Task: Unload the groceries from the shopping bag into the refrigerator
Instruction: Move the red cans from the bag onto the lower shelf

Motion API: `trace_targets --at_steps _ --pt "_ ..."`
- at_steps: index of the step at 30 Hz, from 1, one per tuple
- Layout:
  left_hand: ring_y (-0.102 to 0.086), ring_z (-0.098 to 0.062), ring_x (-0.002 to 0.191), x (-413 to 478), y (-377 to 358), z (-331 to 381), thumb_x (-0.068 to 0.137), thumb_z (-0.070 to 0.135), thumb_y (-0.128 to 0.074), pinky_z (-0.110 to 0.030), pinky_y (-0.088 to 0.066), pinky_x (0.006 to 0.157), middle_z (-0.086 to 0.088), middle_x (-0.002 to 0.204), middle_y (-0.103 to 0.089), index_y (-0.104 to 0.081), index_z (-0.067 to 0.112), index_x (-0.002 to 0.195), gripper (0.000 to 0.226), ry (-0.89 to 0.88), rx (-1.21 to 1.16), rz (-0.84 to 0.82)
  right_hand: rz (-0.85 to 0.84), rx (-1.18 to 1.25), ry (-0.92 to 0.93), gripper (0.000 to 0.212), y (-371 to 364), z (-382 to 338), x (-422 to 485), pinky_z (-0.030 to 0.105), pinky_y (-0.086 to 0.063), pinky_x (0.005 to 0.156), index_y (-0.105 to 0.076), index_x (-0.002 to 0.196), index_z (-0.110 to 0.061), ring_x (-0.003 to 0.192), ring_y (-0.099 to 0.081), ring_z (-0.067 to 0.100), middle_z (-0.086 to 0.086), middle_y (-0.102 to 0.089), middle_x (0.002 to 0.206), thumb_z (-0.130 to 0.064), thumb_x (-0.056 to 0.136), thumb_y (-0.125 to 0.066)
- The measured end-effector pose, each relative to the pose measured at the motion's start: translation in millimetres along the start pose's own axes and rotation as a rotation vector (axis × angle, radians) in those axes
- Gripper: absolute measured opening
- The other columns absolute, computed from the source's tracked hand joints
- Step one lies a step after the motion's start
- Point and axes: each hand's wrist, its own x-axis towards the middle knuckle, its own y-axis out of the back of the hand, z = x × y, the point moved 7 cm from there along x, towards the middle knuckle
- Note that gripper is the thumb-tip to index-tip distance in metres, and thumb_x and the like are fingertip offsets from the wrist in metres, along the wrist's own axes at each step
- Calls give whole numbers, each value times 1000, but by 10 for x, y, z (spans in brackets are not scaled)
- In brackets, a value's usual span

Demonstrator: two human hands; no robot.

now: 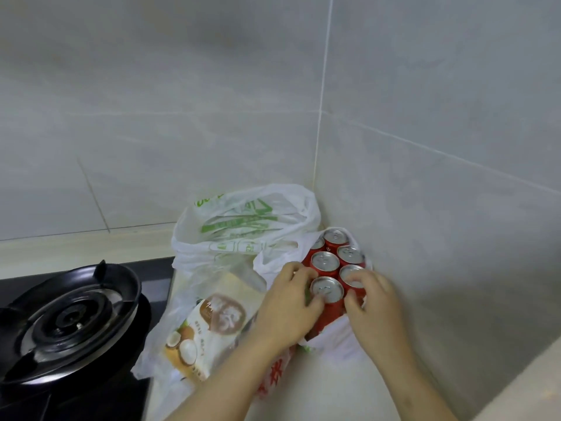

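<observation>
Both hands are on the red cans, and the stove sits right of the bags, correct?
No. The stove is left of the bags, not right; the head view shows it. The left hand and right hand are both on the red cans.

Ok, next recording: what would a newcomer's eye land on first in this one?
First, the cluster of red drink cans with silver tops in the tiled counter corner, with the left hand and right hand gripping its near end. Behind it slumps a white plastic shopping bag with green print. A cream packet printed with coconuts lies left of the hands, and a round black gas burner sits far left.
</observation>
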Motion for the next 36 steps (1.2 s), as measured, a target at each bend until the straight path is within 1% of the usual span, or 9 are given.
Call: trace_targets --at_steps 7,10,13,16,19,27,29,31,36 --pt "-42 1 108 131 -263 -44 56 61 -43 -18 -40 87 13 115 -30 -44 26 124 76 66 -89 -56 -55 -137 15 23 -124 227 196 30 -49 75 -63 88 -9 91 -60 27 5 -65 96 -6 66 -57" --pt "-48 -4 105 171 -308 -54 60 53 -52 -21 -42 84 12 114 -29 -44 26 122 68 116 -89 -66 -133 -274 26 36 -235 368 238 42 -50 89 -63 108 -5 107 -60 33 13 -64 113 -13 76 -50" --pt "-50 -4 100 218 -372 -98 69 46 -64 -21 -43 81 13 111 -29 -48 23 116 55 141 -60 -74 -255 -362 -97 46 -326 485 233 41 -31 109 -50 131 -5 134 -37 32 15 -46 141 -23 89 -42" --pt "-53 -5 98 228 -417 -148 72 42 -67 -21 -45 79 11 110 -35 -52 20 110 47 140 -31 -50 -314 -422 -99 56 -395 520 202 47 -49 89 -64 110 -1 113 -59 36 18 -64 119 -39 78 -37" --pt "-55 -7 97 211 -452 -163 56 62 -52 -24 -48 77 12 107 -40 -49 22 108 66 154 -34 -35 -371 -490 -133 52 -422 599 174 45 -56 68 -68 99 -1 90 -70 33 14 -72 98 -40 71 -48" --pt "-56 -9 102 140 -496 -168 52 72 -33 -24 -45 72 11 120 -44 -38 23 121 85 167 106 -86 -241 -535 3 47 -321 514 206 41 -55 69 -66 101 -5 83 -68 31 9 -69 90 -38 67 -68" --pt "-55 -12 101 178 -467 -171 63 64 -55 -27 -45 73 10 116 -45 -38 21 118 72 182 115 -131 -253 -552 -11 56 -255 479 218 39 -52 78 -62 112 -9 94 -62 30 8 -64 100 -36 67 -79" --pt "-54 -13 101 221 -437 -169 69 52 -67 -29 -46 76 9 113 -45 -38 20 115 63 183 112 -156 -327 -573 -20 62 -223 450 222 33 -36 98 -42 135 -18 118 -44 25 4 -50 124 -44 82 -61" --pt "-55 -13 101 242 -428 -190 66 49 -71 -30 -47 76 9 109 -49 -37 22 114 65 209 109 -156 -356 -513 -54 65 -206 465 169 32 -32 99 -43 134 -17 120 -42 28 6 -51 124 -41 77 -63"
